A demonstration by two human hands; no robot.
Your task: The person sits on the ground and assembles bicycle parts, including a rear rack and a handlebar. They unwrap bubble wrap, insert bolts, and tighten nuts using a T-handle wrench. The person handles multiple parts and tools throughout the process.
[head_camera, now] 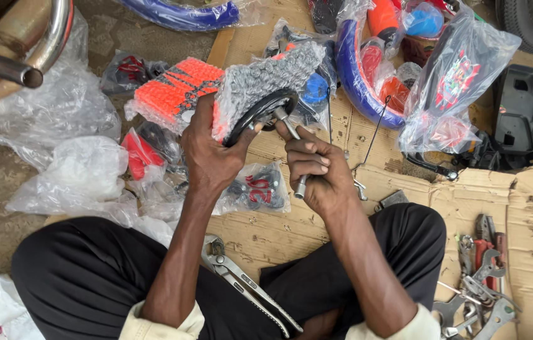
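Bubble-wrapped seat (241,88), still mostly covered, sits gripped in the left hand (209,154); the right hand (313,173), closed on a spanner (296,154), works its underside fitting, apparently unfinished.

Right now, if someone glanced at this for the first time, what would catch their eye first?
Probably the bright orange, bubble-wrapped part at top centre, held up by the left hand, while the right hand works a metal wrench against its black rim. Next, the blue curved fender among plastic bags at upper right, and the pile of spanners on cardboard at lower right.
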